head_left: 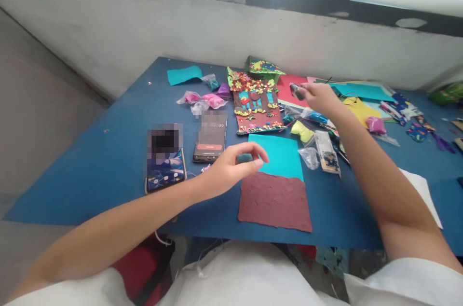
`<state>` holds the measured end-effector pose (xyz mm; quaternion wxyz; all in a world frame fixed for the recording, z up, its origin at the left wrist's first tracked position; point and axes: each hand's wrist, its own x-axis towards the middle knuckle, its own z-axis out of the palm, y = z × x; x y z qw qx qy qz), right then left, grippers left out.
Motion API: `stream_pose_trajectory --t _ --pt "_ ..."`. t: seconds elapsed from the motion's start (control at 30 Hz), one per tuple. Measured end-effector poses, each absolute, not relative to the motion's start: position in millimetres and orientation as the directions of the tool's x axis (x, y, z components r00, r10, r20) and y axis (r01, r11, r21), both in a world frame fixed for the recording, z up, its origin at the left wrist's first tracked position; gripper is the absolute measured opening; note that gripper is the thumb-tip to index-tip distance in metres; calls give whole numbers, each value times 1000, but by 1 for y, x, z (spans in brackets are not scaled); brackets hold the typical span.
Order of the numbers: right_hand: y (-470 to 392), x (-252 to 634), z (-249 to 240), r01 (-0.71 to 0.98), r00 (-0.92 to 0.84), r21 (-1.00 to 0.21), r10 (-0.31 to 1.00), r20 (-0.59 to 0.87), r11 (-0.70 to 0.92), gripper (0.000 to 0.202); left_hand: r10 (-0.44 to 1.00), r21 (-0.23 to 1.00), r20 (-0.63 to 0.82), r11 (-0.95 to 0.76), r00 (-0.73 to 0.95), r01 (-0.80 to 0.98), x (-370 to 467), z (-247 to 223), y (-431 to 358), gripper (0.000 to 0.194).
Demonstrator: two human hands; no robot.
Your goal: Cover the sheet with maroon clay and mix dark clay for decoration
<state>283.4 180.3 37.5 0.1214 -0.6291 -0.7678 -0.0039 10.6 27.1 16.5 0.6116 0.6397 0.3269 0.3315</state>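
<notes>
My left hand pinches a small dark teal lump of clay just left of a card whose upper half is bare turquoise and whose lower half is covered in brown clay. My right hand is stretched out farther back, its fingers closed on a small dark object that I cannot identify, above red paper. Between the hands lies a finished clay picture with colourful flowers and figures.
Two phones lie left of the card. Small bags of pink clay, a yellow lump, a packet, coloured paper sheets and scraps crowd the blue table. A white wall runs behind.
</notes>
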Motion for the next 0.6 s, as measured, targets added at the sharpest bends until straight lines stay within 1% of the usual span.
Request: stream_pose_trajectory --t 0.07,0.1,0.2,0.27,0.33,0.4,0.47,0.6 --pt "157 282 45 945 -219 -205 958 185 256 35 860 998 2 -32 510 50 10 17 30 19" --pt "142 280 48 907 -268 -278 943 197 316 36 875 996 -2 -41 484 79 10 17 32 22" --pt "94 268 55 826 -290 -410 915 279 387 37 904 971 -3 -100 428 219 11 14 38 31" --pt "64 258 57 763 -307 -503 912 271 406 39 903 950 -5 -130 431 283 12 12 38 38" --pt "40 247 59 702 -331 -586 914 236 405 39 876 952 15 -159 482 260 14 10 36 44" --pt "23 240 60 641 -386 -653 905 179 403 37 841 959 67 -202 537 197 15 10 31 38" --pt "14 238 61 587 -406 -709 900 160 391 33 831 954 121 -249 542 169 17 11 27 30" --pt "12 242 59 483 -325 -818 932 162 311 26 868 941 141 -267 476 209 18 14 24 28"
